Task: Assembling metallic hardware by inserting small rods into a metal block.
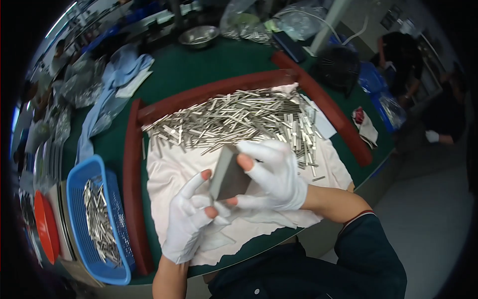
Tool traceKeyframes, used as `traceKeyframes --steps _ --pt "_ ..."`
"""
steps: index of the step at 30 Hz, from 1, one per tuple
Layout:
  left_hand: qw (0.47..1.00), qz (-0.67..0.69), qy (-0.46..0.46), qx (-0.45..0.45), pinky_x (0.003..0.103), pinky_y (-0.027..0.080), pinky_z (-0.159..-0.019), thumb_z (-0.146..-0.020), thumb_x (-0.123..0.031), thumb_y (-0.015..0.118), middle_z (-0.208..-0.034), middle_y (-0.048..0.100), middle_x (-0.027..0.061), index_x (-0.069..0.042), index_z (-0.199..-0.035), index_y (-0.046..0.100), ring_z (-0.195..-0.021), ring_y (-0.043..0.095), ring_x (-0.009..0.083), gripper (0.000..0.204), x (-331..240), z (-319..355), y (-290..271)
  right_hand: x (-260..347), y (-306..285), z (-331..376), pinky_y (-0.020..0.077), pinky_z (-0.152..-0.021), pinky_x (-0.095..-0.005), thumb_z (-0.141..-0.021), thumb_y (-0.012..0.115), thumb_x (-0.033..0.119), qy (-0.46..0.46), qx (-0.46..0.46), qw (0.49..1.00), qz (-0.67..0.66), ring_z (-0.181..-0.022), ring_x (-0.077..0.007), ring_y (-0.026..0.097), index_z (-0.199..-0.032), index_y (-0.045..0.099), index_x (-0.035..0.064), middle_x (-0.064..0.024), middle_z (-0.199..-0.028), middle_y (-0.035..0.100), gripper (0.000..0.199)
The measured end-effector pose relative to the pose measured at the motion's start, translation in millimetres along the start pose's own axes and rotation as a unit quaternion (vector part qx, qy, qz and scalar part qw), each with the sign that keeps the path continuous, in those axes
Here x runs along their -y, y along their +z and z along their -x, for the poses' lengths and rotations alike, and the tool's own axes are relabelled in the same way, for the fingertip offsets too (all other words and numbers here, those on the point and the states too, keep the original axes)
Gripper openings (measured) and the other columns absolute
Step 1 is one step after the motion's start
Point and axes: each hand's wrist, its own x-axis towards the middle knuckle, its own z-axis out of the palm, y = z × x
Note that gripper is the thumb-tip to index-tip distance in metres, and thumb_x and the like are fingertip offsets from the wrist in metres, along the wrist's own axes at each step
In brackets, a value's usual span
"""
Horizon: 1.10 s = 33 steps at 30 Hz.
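Over the white cloth (pixel 172 169), I hold a grey flat-sided block (pixel 231 175), tilted and slightly blurred. My right hand (pixel 276 179), in a white glove with some bare fingertips, grips it from the right with fingers above and below. My left hand (pixel 186 224), gloved alike, is closed around its lower left edge, with bare fingertips beside it. Exactly where the left fingers touch is hard to make out. Just beyond the hands lies a wide heap of thin silvery metal strips (pixel 224 117), loose and crossing one another.
Dark red bars (pixel 133 199) frame the cloth on the left, far and right sides. A blue basket (pixel 74 199) of metal pieces stands left, beside a red-orange dish (pixel 46 226). A metal bowl (pixel 199 36) sits at the back. Other people work at the far right.
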Motion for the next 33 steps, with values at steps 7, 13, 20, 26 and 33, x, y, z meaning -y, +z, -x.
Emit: traceKeyframes --steps 7,13,20,26,33 --pt "0.994 -0.021 0.066 -0.084 0.026 0.053 -0.065 -0.072 -0.024 0.084 -0.074 0.067 0.0084 0.009 -0.136 0.035 -0.059 0.061 0.0126 0.087 -1 12 11 2 5 0 0.0466 -0.061 -0.0384 -0.066 0.074 0.036 0.007 -0.073 0.997 -0.014 -0.084 -0.0303 0.057 -0.117 0.053 -0.0001 -0.0182 -0.116 0.056 0.066" --pt "0.999 0.029 0.038 0.008 0.027 0.057 -0.066 -0.071 -0.016 0.084 -0.08 0.068 0.0097 0.008 -0.133 0.04 -0.063 0.063 0.0137 0.079 26 -19 -20 -7 11 16 0.0448 -0.063 -0.0424 -0.056 0.075 0.035 -0.006 -0.105 0.992 -0.063 -0.089 -0.0326 0.056 -0.115 0.054 -0.0018 -0.0191 -0.119 0.053 0.073" --pt "1.0 0.002 -0.007 0.014 0.027 0.056 -0.066 -0.072 -0.013 0.082 -0.082 0.067 0.0097 0.007 -0.132 0.041 -0.065 0.062 0.0142 0.075 30 -23 -23 0 14 11 0.0436 -0.065 -0.0424 -0.051 0.076 0.031 0.0 -0.122 0.991 -0.064 -0.09 -0.0317 0.054 -0.112 0.057 -0.0019 -0.0161 -0.119 0.052 0.072" --pt "0.999 -0.024 -0.036 0.013 0.027 0.056 -0.067 -0.073 -0.011 0.08 -0.083 0.066 0.0097 0.006 -0.132 0.043 -0.067 0.062 0.0146 0.072 37 -25 -42 0 18 13 0.044 -0.066 -0.0429 -0.053 0.077 0.03 -0.001 -0.147 0.987 -0.069 -0.09 -0.0321 0.054 -0.114 0.056 -0.001 -0.016 -0.119 0.052 0.072" --pt "0.997 -0.051 -0.059 0.006 0.026 0.055 -0.067 -0.074 -0.009 0.079 -0.084 0.065 0.0097 0.005 -0.131 0.044 -0.07 0.061 0.015 0.068 41 -28 -48 -1 16 12 0.045 -0.066 -0.0432 -0.056 0.076 0.03 0.0 -0.162 0.985 -0.061 -0.09 -0.0328 0.054 -0.114 0.056 -0.0005 -0.0159 -0.119 0.052 0.068"
